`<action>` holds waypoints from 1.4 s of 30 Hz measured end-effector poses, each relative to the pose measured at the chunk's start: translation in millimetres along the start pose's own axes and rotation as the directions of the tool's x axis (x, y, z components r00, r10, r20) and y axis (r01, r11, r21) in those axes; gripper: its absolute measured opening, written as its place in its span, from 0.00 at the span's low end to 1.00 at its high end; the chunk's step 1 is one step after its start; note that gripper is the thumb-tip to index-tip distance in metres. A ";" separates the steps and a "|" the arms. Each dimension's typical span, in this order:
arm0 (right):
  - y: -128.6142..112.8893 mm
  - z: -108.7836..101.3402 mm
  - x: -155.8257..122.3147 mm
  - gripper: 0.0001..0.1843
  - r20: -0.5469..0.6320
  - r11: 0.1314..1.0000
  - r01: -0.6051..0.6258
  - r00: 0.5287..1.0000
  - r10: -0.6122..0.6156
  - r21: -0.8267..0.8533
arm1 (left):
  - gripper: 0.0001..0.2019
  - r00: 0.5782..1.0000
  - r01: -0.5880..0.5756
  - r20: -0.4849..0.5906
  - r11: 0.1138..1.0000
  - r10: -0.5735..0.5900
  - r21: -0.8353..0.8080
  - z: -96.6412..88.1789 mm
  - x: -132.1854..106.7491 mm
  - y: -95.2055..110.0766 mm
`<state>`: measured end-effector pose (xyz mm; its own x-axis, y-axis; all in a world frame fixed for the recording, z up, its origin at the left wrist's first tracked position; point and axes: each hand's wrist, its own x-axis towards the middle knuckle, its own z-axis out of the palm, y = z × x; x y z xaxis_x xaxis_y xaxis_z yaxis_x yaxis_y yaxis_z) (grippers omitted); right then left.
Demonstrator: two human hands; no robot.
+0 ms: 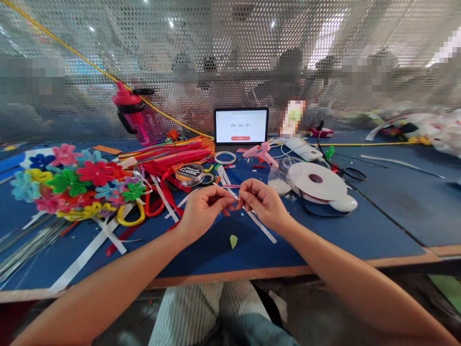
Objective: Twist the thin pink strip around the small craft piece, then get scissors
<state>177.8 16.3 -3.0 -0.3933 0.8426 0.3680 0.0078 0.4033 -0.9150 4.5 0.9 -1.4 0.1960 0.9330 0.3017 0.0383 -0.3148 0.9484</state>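
Above the blue tabletop, my left hand [207, 209] is closed in a pinch, its fingertips almost meeting those of my right hand [264, 204]. The right fingers are pinched together too. Whatever sits between the fingertips is too small or too hidden to name. A short pink strip [231, 186] shows just behind the fingers; I cannot tell if it is held or lies on the table. White ribbon pieces [265, 229] lie beneath the right hand. Nearer the table edge is a small pale green scrap [234, 241].
Left: a bunch of fuzzy flowers [70, 185], yellow-handled scissors [130, 216], wires [32, 247] and red pipe cleaners [173, 156]. Behind: a tape roll [189, 174], a tablet [241, 126] and a pink glue gun [261, 154]. Right: a white ribbon spool [317, 185]. A pink bottle [135, 115] stands far left.
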 end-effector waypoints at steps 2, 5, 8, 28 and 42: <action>-0.2 0.3 0.2 0.10 -0.001 1.000 0.000 1.000 0.000 0.012 | 0.05 1.000 0.012 0.002 1.000 -0.012 -0.008 0.3 -0.1 0.0; -0.2 0.4 0.7 0.10 -0.005 1.000 -0.005 1.000 0.005 0.024 | 0.06 1.000 0.014 0.001 1.000 -0.014 -0.008 0.6 -0.8 -0.3; 0.1 0.1 0.8 0.11 -0.007 0.999 -0.010 1.000 0.011 0.035 | 0.06 1.000 0.015 0.003 1.000 -0.015 -0.007 0.9 -1.6 -0.7; -1.0 -0.2 1.0 0.13 -0.045 0.995 -0.025 0.999 0.030 0.094 | 0.12 0.995 0.062 0.089 0.990 -0.050 -0.129 -0.2 -2.5 -4.0; -0.4 -3.7 2.4 0.12 -0.078 0.995 0.003 0.997 0.004 0.098 | 0.09 0.997 0.034 0.074 0.999 -0.033 -0.015 -1.3 -2.7 -2.2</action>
<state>180.3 19.4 -1.1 -0.3204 0.8696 0.3756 -0.0840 0.3689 -0.9257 2.7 -0.7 -4.2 0.2666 0.9274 0.2626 0.0302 -0.2804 0.9594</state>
